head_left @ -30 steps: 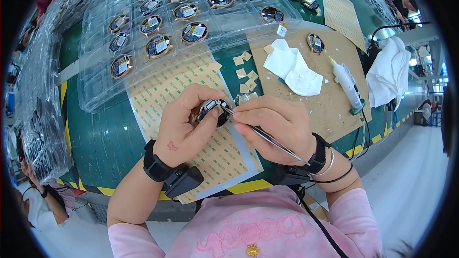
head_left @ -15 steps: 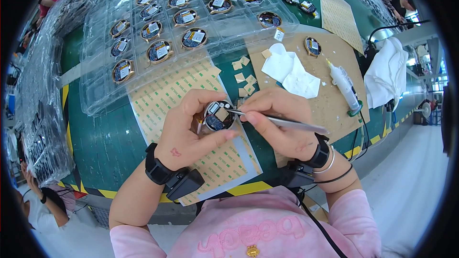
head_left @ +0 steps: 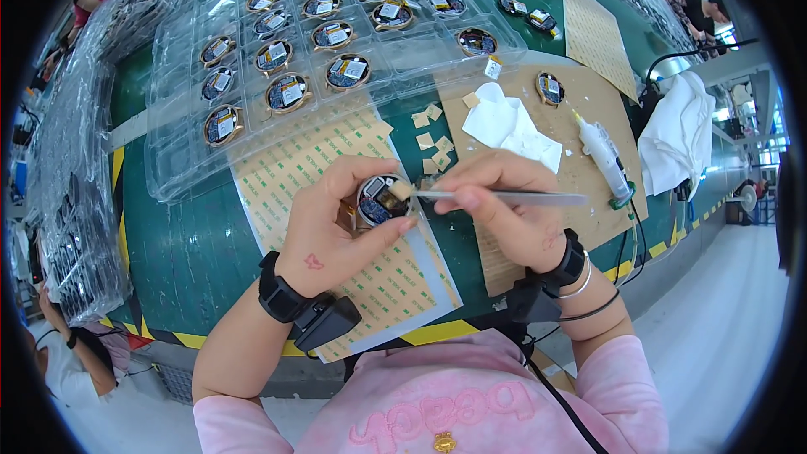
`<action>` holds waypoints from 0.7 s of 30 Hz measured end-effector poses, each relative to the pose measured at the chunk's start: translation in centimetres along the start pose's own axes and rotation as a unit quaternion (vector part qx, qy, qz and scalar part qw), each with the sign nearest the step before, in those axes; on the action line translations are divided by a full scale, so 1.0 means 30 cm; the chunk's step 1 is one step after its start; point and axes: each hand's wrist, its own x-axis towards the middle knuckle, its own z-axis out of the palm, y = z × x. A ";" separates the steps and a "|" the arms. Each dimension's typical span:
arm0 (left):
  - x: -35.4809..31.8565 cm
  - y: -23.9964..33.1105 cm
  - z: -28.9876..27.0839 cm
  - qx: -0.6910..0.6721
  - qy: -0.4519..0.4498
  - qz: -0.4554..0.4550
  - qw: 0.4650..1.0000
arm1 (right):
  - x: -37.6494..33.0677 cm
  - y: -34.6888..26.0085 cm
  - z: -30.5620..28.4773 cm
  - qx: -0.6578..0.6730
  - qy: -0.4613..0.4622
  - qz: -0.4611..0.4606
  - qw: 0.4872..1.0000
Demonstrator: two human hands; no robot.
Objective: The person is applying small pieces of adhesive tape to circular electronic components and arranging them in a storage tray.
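Observation:
My left hand [head_left: 324, 231] is closed around a round watch case [head_left: 370, 211], thumb and fingers gripping its rim, with the circuitry inside facing up. Metal tweezers [head_left: 525, 197] are pinched in my right hand [head_left: 500, 210], their tips pointing left over the case. At the tips is a small tan adhesive square [head_left: 400, 191], tilted up at the case's right side. Under both hands lies a sheet of tan adhesive backing [head_left: 370, 286] with green print. Several loose tan squares [head_left: 433, 142] are scattered just beyond my right hand.
A clear plastic tray [head_left: 193, 172] at the back left holds several open watch cases. On a brown cardboard sheet [head_left: 580, 176] lie white tissue [head_left: 513, 130], a glue gun [head_left: 603, 150] and another watch case [head_left: 550, 87]. White cloth [head_left: 681, 126] hangs at the right.
The tan square has gone from lying flat over the watch circuitry to standing tilted at the right side of the case. My right hand and tweezers have shifted slightly right and levelled.

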 end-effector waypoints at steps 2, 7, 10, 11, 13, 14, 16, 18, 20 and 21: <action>0.006 0.006 0.009 -0.033 0.028 -0.002 0.999 | 0.009 0.005 -0.016 -0.055 0.017 0.006 0.998; 0.002 0.000 0.004 -0.028 0.045 -0.014 0.998 | 0.033 0.011 -0.031 -0.242 0.017 -0.005 0.970; 0.003 0.000 0.005 -0.049 0.047 -0.030 0.997 | 0.037 0.007 -0.037 -0.302 -0.004 -0.032 0.953; 0.004 0.002 0.007 -0.049 0.047 -0.030 0.997 | 0.037 0.004 -0.042 -0.322 -0.006 -0.046 0.946; 0.006 0.008 0.012 -0.045 0.045 -0.022 0.998 | 0.036 -0.002 -0.049 -0.341 -0.009 -0.060 0.938; 0.008 0.010 0.012 -0.043 0.045 -0.019 0.998 | 0.037 -0.005 -0.052 -0.347 -0.017 -0.060 0.936; 0.007 0.005 0.009 -0.038 0.045 -0.020 0.998 | 0.037 -0.011 -0.057 -0.357 -0.032 -0.059 0.932; 0.007 -0.007 0.007 -0.031 0.045 -0.023 0.998 | 0.035 -0.016 -0.059 -0.337 -0.012 -0.058 0.940; 0.010 -0.013 0.006 -0.027 0.043 -0.012 0.999 | 0.034 -0.027 -0.062 -0.297 0.026 -0.059 0.953; 0.012 -0.016 0.005 -0.024 0.042 -0.001 0.999 | 0.037 -0.028 -0.066 -0.297 0.026 -0.060 0.953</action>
